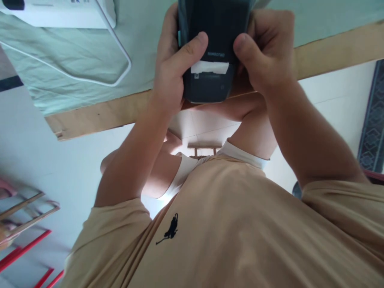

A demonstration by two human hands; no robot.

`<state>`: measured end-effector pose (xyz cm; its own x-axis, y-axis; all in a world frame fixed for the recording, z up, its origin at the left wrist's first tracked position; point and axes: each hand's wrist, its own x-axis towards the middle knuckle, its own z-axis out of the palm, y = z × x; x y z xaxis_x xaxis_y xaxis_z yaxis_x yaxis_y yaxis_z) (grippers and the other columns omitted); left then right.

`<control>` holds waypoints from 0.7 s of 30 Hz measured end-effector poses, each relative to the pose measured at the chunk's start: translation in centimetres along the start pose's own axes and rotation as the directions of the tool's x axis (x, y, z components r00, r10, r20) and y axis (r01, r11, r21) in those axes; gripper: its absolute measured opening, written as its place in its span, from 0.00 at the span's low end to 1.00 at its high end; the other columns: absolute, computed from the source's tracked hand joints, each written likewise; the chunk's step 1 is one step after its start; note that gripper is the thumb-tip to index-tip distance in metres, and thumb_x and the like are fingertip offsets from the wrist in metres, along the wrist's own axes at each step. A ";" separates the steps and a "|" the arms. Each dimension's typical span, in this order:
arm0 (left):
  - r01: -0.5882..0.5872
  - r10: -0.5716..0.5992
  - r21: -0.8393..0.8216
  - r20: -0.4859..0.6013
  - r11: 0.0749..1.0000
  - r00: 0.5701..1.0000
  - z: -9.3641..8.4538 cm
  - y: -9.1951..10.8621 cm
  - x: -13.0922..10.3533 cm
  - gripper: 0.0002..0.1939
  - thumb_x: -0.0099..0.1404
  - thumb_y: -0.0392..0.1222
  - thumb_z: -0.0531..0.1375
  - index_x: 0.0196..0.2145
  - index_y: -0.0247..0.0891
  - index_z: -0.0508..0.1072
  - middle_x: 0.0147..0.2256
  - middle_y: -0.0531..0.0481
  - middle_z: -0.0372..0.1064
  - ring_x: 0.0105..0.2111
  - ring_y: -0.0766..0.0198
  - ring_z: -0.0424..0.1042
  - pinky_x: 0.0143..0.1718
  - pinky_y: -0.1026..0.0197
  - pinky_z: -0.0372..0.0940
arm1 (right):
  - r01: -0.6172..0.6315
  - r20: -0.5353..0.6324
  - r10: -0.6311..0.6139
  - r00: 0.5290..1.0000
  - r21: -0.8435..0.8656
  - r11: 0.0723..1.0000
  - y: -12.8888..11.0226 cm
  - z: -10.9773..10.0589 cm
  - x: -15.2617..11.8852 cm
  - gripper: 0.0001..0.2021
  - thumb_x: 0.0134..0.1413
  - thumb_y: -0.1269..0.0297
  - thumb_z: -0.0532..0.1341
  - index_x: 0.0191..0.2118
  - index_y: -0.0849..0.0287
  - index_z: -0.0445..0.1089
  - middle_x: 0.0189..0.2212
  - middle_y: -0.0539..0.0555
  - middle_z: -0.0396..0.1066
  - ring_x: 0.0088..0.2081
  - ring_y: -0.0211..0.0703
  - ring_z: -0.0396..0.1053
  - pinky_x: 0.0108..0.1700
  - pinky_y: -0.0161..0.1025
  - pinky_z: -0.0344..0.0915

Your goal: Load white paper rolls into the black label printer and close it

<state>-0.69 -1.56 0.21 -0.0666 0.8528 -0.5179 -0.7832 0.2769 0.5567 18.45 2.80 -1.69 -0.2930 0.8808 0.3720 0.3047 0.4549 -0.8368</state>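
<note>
A dark handheld device (pixel 210 86) with a strip of white paper (pixel 210 67) across its lower part is held up at the top centre, above the table's front edge. My left hand (pixel 177 64) wraps round its left side, with the thumb resting on the face. On the right side my right hand (pixel 267 48) grips it, its thumb at the edge and its other fingers curled behind. The device's top end runs out of view.
A green cloth (pixel 144 48) covers the table, whose wooden edge (pixel 99 114) shows. On it at the upper left lie a white box-shaped device (pixel 66 16) and a white cable (pixel 81 79). Red bars (pixel 25 250) and a wooden frame (pixel 24 224) stand at lower left.
</note>
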 end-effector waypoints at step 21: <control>-0.450 0.275 0.172 0.587 0.876 0.761 -0.1 -1.4 2.6 0.09 0.61 0.43 0.67 0.40 0.41 0.78 0.36 0.50 0.74 0.39 0.59 0.75 0.41 0.59 0.70 | 0.009 0.044 -0.017 0.999 0.159 0.987 -0.7 0.1 -0.2 0.29 0.60 0.41 0.64 0.21 0.55 0.54 0.18 0.45 0.56 0.22 0.33 0.50 0.28 0.40 0.43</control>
<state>0.15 0.20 -1.99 0.0966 0.9854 0.1400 -0.5498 -0.0644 0.8328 18.17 2.25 -1.21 -0.3374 0.8665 0.3679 0.1540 0.4364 -0.8865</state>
